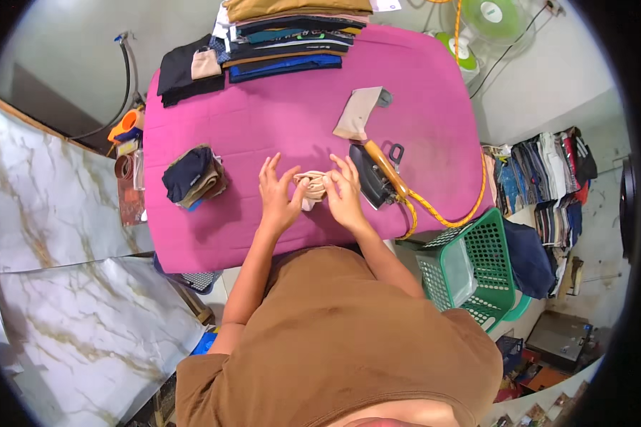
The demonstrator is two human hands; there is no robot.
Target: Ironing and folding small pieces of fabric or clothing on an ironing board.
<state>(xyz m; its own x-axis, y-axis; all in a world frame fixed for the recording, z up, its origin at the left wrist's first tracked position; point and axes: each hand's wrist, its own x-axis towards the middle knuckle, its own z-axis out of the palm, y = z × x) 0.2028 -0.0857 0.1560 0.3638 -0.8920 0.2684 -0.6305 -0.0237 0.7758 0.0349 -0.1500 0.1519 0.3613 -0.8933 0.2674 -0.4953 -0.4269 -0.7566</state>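
Observation:
My left hand (281, 193) and my right hand (344, 195) pinch a small rolled beige fabric piece (312, 187), perhaps a sock, from either side above the pink padded table (267, 117). Just right of my right hand lies a black iron with a wooden handle (385, 168). Beyond the iron, a flat beige sock with a grey end (359, 113) is spread on the cover. To the left sits a small pile of folded socks or similar cloth items (195, 176), dark blue on top. Black-handled scissors (396, 153) lie beside the iron, only partly seen.
Stacked folded clothes (294, 42) and dark folded garments (192, 69) stand at the far edge. A yellow cord (448, 221) runs from the iron over the right side. A green plastic basket (491, 267) is at the lower right; an orange tape dispenser (127, 125) is at the left.

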